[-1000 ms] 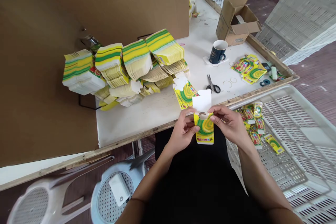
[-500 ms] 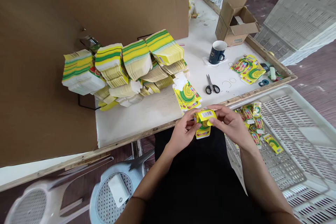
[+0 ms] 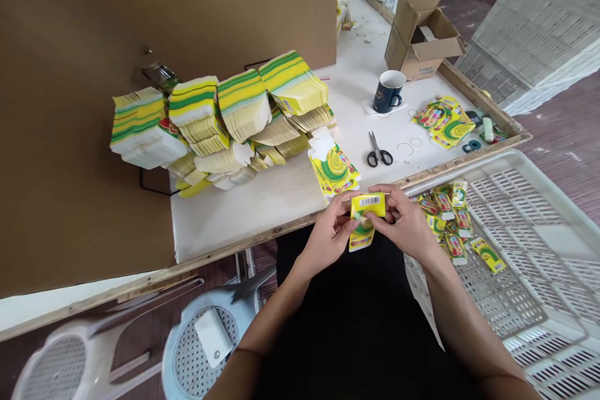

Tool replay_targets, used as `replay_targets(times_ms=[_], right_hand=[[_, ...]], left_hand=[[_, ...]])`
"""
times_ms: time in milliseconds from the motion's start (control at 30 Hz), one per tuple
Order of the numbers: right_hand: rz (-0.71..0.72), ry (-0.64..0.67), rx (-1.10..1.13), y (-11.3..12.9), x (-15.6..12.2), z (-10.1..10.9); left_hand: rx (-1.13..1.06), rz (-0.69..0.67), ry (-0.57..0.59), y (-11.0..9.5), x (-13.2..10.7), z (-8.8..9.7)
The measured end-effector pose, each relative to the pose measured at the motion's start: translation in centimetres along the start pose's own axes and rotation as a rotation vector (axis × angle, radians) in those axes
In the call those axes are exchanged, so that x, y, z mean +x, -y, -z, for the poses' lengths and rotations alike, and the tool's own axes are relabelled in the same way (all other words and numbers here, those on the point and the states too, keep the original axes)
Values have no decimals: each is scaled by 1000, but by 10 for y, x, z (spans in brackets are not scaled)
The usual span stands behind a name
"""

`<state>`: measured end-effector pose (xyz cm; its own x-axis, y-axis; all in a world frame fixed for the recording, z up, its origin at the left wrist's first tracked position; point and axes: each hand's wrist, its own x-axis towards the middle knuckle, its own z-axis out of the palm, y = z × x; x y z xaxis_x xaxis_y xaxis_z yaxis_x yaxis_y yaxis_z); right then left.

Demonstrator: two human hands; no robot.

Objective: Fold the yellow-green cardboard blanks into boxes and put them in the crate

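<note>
Both hands hold one small yellow-and-green carton (image 3: 364, 220) just in front of the table's near edge. My left hand (image 3: 325, 234) grips its left side with thumb and fingers. My right hand (image 3: 404, 224) pinches the barcode end flap, which is folded down over the top. A short stack of flat cartons (image 3: 334, 170) lies on the white table (image 3: 262, 203) right behind my hands. Big bundles of flat cartons (image 3: 220, 119) are piled at the left.
Scissors (image 3: 377, 152), rubber bands and a dark mug (image 3: 389, 91) sit mid-table, loose cartons (image 3: 444, 122) at the right edge. An open cardboard box (image 3: 419, 31) stands behind. A white plastic crate (image 3: 520, 244) at my right holds several finished cartons (image 3: 447, 215). A brown cardboard sheet (image 3: 84, 94) walls the left.
The carton's white top flap, standing upright a second ago, has been folded down, so the barcode end now faces up. The carton tilted and rose slightly in my hands.
</note>
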<state>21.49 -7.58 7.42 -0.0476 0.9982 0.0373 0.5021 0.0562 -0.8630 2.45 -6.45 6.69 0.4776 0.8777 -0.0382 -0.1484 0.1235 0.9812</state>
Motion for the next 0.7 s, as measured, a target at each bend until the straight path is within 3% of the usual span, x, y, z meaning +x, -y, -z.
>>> replay_targets(times_ms=[133,300,433,567,633,700], right_hand=[[18,-103,1,1,1,-4],[175,-60,54,-2,1,5],[146,-156,243,-3,-4,0],[185,-410,343,-4,-10,-1],[206,-656,185,-9,-14,14],[154,-862,-74,-15,-18,36]], left_hand=[[62,-4,-54,-5,0,-1],[-15,-12,-74,-8,0,5],[-40,-13,-46,-3,-1,-3],[102,-128,-4,0,4,-13],[289,-223,-55,0,13,-8],[526,-299,-186,4,24,4]])
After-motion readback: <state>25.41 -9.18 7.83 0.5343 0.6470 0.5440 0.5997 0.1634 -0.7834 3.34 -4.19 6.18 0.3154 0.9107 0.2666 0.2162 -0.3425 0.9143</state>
